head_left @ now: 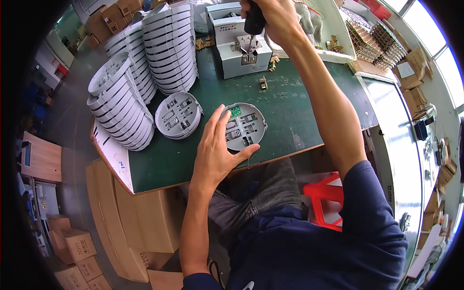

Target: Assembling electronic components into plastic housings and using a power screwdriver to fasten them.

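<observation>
My left hand (215, 150) grips the rim of a round grey plastic housing (249, 118), which lies on the green tabletop with its hollow side up. Inside the housing, a small green circuit board (235, 112) sits near the far edge. High in the view, my right hand (276, 20) is wrapped around a black screwdriver (254, 21), probably a powered one. Its bit points down at the front opening of a grey box-shaped screw feeder (246, 58). Whether a screw is on the bit is too small to tell.
Tall stacks of grey housings (169, 50) stand at the left, beside a short stack (179, 116). A small circuit board (263, 83) lies near the feeder. A white tray (338, 57) with gloves and boards is at the far right. Cardboard boxes (145, 217) and a red stool (316, 191) are below.
</observation>
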The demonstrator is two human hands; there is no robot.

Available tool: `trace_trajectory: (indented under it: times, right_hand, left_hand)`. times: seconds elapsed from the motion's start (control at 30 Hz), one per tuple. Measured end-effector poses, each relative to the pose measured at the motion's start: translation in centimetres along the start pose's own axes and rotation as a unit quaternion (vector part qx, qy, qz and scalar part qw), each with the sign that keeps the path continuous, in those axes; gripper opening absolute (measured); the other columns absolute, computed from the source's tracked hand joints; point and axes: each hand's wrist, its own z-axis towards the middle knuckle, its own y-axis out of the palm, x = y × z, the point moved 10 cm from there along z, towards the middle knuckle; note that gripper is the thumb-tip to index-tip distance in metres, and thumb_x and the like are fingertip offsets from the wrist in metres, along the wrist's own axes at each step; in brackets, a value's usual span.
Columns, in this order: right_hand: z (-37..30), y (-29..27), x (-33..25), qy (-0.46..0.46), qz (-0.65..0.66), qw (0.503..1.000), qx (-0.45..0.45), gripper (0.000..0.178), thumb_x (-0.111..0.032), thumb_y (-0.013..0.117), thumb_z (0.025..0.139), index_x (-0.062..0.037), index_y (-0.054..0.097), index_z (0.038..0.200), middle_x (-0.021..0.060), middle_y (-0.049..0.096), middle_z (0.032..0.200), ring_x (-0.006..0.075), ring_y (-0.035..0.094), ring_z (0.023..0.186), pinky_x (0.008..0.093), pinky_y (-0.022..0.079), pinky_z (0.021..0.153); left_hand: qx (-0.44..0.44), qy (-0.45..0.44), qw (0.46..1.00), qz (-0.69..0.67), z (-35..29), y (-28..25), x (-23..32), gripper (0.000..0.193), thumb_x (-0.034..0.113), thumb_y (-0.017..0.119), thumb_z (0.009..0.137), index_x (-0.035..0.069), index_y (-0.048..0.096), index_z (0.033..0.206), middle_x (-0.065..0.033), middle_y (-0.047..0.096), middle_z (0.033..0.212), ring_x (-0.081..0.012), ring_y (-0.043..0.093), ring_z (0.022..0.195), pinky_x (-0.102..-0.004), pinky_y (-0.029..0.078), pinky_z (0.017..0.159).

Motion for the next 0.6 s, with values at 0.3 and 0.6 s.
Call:
trace_trajectory:
  times: [0.3,0.6]
  right_hand:
    - [-0.2,0.4,1.8,0.019,0.008,1.0,0.001,0.028,-0.028,0.075,0.094,-0.0066,0.057,0.095,-0.0016,0.055,0.067,0.0082,0.052,0.055,0.0257,0.044,0.049]
    - [-8.7,4.9,-0.7,0.076,0.108,0.989,-0.072,0.064,-0.018,0.07,0.098,-0.0017,0.039,0.152,-0.0006,0.056,0.068,0.0083,0.054,0.055,0.0257,0.045,0.052]
  left_hand:
    - [-0.007,-0.002,1.0,0.014,-0.1,0.0,-0.2,0.1,0.061,0.081,0.078,-0.006,0.048,0.144,-0.0208,0.041,0.157,-0.0376,0.047,0.14,-0.0465,0.043,0.114]
    - [-0.001,0.011,1.0,0.007,-0.2,0.1,-0.1,0.098,0.06,0.081,0.079,-0.007,0.047,0.143,-0.0223,0.041,0.156,-0.0387,0.047,0.14,-0.0468,0.043,0.114]
